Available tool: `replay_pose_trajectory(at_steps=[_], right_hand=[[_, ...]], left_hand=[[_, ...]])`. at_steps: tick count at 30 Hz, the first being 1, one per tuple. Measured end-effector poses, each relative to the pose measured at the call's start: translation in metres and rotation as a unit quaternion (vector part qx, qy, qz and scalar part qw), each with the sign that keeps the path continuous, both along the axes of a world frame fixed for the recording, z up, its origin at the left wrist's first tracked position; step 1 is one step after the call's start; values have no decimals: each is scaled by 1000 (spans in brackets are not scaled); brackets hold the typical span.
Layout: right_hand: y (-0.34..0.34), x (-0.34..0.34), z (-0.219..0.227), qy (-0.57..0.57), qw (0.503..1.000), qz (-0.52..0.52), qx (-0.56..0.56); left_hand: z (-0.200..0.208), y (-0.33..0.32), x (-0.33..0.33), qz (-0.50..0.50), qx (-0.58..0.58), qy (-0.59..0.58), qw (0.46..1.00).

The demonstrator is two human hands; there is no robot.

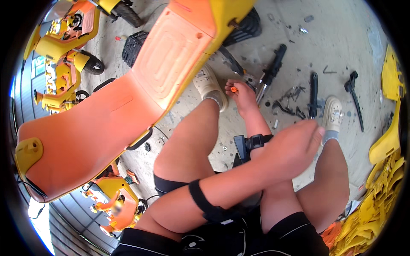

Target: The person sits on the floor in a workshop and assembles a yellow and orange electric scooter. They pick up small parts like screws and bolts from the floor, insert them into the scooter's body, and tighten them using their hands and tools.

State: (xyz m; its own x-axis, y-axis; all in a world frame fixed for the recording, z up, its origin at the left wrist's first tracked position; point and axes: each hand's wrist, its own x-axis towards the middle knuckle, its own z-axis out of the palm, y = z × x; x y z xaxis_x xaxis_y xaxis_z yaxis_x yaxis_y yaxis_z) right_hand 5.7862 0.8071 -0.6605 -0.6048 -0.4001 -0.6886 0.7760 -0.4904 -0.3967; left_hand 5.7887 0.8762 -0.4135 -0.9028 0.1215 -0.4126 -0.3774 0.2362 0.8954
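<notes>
My arms are crossed, the left forearm over the right. My left hand [297, 147] is closed on the right side, above the floor near my shoe; its fingertips are turned away, so whatever it may hold is hidden. My right hand [244, 97] is farther off and left of it, closed around a small orange piece [234, 89] whose kind I cannot make out. Just beyond that hand lies a black and silver shock-absorber-like tube [273, 66]. A second dark tube [314, 91] lies to the right, with several small black metal parts [292, 96] between them.
A large orange and yellow scooter body [141, 98] tilts across the left. Yellow scooters [70, 47] stand behind it. Yellow panels [367, 213] are heaped at right. An L-shaped hex key [329, 70] and a black bracket [353, 98] lie on the concrete floor [341, 38].
</notes>
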Motion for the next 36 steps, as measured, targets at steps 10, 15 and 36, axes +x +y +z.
replay_pose_trajectory(at_steps=[10, 15, 36], right_hand=[[-122, -43, 120, 297, 922, 216, 123], [-174, -53, 118, 540, 754, 248, 280], [-103, -64, 92, 701, 528, 77, 474]], left_hand=[[45, -28, -12, 111, 185, 23, 976], [45, -44, -11, 136, 178, 23, 974], [53, -38, -19, 157, 239, -10, 958]])
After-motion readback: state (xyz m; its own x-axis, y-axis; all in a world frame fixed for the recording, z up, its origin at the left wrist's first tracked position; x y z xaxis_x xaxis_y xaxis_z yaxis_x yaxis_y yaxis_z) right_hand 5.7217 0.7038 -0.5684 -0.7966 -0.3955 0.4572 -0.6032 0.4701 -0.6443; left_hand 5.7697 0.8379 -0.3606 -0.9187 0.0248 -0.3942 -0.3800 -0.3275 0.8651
